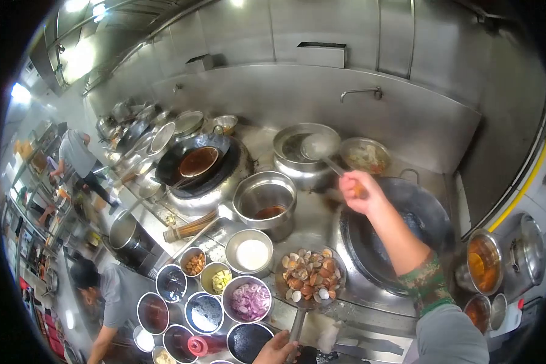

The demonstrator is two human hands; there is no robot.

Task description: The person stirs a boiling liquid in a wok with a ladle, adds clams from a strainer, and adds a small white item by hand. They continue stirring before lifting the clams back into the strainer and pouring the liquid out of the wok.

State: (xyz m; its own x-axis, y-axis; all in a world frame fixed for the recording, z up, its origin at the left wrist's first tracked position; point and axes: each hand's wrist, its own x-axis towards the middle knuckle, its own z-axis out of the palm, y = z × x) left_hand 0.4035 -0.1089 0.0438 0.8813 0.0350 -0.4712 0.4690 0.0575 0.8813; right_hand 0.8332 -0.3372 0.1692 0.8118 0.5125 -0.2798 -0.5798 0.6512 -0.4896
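Note:
My right hand (363,192) is closed round the handle of a ladle (320,146), whose bowl is over a round metal pot (283,145) at the back. Under my right forearm lies a large dark wok (428,209). At the bottom, my left hand (275,350) grips the handle of a strainer (298,323). Clams (309,273) in brown and pale shells fill the strainer. Left of the clams is a bowl of sliced purple onion (249,299). A bowl of white contents (252,254) stands just behind it.
A deep steel pot (264,203) stands mid-counter, beside a bamboo brush (191,227). A wok with a sauce-filled pan (198,162) is back left. A faucet (361,92) juts from the wall. Bowls of orange liquid (484,262) are at right. Two people (79,151) are at left.

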